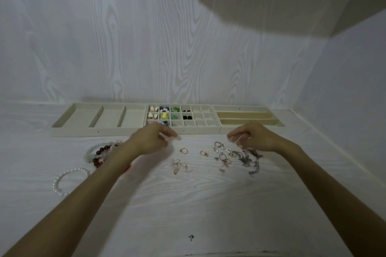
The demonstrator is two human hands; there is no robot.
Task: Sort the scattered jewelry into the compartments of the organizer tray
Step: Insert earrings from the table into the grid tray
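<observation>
Earrings fill the tray's (183,130) left cells; rings (219,144), chains (249,158) and bracelets (98,152) await you, your left hand (149,140) and right hand (253,137) loosely curled, seemingly empty.

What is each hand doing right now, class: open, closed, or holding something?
Left hand: fingers loosely curled above the table, nothing visibly held, so open.
Right hand: fingers curled near the rings; whether it pinches anything cannot be told.
</observation>
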